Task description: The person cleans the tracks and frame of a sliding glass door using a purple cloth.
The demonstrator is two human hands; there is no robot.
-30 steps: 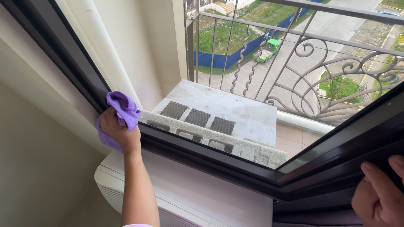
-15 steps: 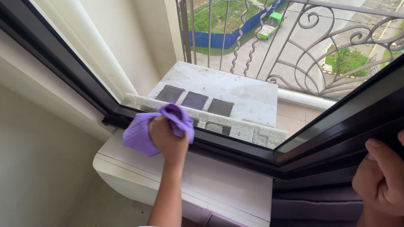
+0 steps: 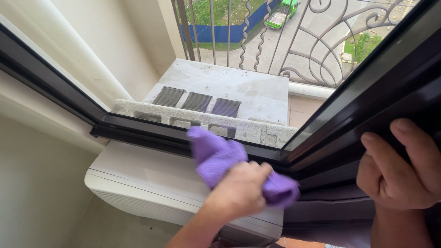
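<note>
Left hand (image 3: 241,190), low in the centre of the frame, is bunched into a fist around a purple cloth (image 3: 220,158), its fingers curled over the fabric so that one wad sticks out toward the upper left and a smaller fold pokes out to the right of the knuckles. That cloth lies against the dark window frame (image 3: 138,131), on the bottom rail that runs from the left edge toward the centre, just short of the corner where the rail meets the slanted sash at the right. At the lower right edge of the frame the right hand (image 3: 399,170) has its fingers curved and pressed close together over the dark sash, gripping its edge; the thumb is out of sight. Beneath the rail, in the lower left and centre, sits a white air conditioner unit (image 3: 151,177), its top face bare and its front partly hidden by the left forearm. Beyond the glass, a grey concrete block (image 3: 202,120) lies along the sill, and behind it a pale outdoor unit (image 3: 239,89) with three dark vents. An ornate metal railing (image 3: 317,50) fills the upper right, with a green truck (image 3: 282,13) on the road far below at the top of the frame.
</note>
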